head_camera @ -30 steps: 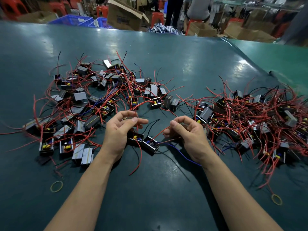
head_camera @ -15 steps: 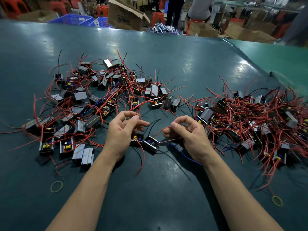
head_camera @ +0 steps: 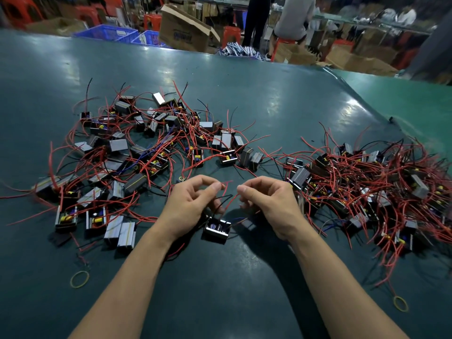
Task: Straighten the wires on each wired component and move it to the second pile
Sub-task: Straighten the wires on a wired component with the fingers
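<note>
A small black wired component (head_camera: pixel 216 230) hangs just above the green table (head_camera: pixel 244 289), between my two hands. My left hand (head_camera: pixel 193 204) pinches a red wire (head_camera: pixel 225 185) of it between thumb and forefinger. My right hand (head_camera: pixel 269 204) pinches another red wire of the same component, close beside the left. A loose pile of components (head_camera: pixel 137 152) with red wires spreads at the left. A denser tangled pile (head_camera: pixel 381 187) lies at the right.
Two yellow rubber bands lie on the table, one (head_camera: pixel 79 279) at front left and one (head_camera: pixel 400 303) at front right. Beyond the far edge stand cardboard boxes (head_camera: pixel 186 30), blue crates (head_camera: pixel 110 34), red stools and seated or standing people.
Both hands have risen and come closer together, lifting the component off the table by its wires. It now hangs between my wrists, nearer to me.
</note>
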